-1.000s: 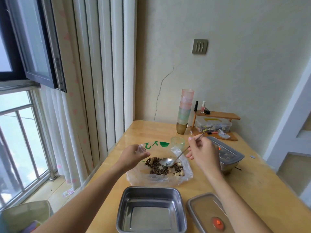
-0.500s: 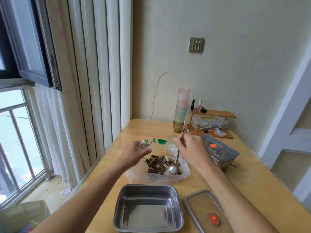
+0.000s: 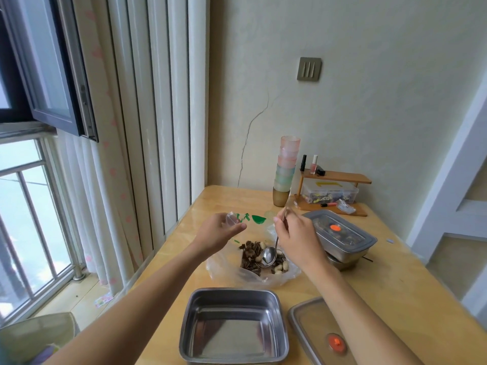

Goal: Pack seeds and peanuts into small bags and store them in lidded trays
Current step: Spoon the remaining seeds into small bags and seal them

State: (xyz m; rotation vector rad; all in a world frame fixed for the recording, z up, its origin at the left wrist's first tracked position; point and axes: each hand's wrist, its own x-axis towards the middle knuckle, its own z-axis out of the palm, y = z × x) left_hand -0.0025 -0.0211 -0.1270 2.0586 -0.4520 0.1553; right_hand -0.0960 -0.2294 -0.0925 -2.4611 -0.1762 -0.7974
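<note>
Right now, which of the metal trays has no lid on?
The empty tray nearest the person; its lid lies beside it, while the tray on the right is covered.

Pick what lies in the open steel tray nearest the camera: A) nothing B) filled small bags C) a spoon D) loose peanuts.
A: the open steel tray shows only its bare bottom; the spoon, held by the right hand, rests among the seeds and peanuts.

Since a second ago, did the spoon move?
Yes. The spoon tipped up steeper. The top of its handle swung left, away from the lidded tray. Its bowl stayed over the seeds and peanuts.
</note>
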